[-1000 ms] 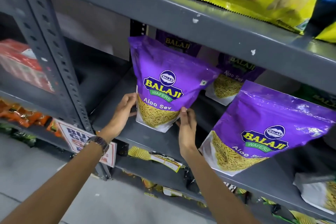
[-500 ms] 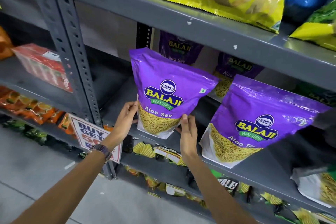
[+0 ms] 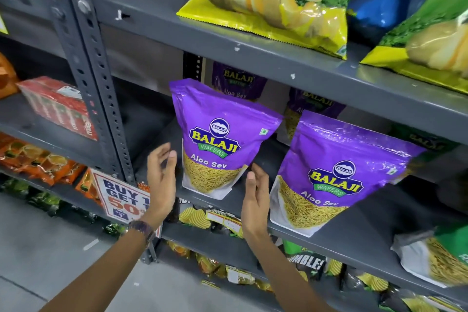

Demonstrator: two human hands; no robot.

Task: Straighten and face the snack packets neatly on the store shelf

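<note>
The glossy purple stand-up snack pouch [image 3: 217, 138], printed "Balaji Wafers Aloo Sev" with a clear lower window showing fine yellow strands, stands near the middle of the frame on the grey metal shelf [image 3: 253, 200]. It looks light and soft-sided: a thin film bag, puffed with air, with brittle contents that would crush under a hard squeeze. The film is shiny and probably a little slippery, so the safest hold is likely at the two lower side edges near the white base gusset, or lightly at the flat sealed top, with flat palms and not pinching fingertips. Its base rests on the shelf and it leans slightly, its top tipped toward the upper left.

The left hand [image 3: 162, 180] hovers just left of the pouch, fingers spread and loosely curved, not touching it as far as can be seen. The right hand [image 3: 255, 200] is at the pouch's lower right corner, fingers [image 3: 250, 175] together and extended; whether the tips touch the film is hard to tell. Neither hand grips anything.

A second matching purple pouch [image 3: 339, 172] stands to the right of centre, larger in view and tilted more sharply. More purple pouches sit darker at the back, and yellow crisp bags [image 3: 276, 0] lie on the shelf above.
</note>
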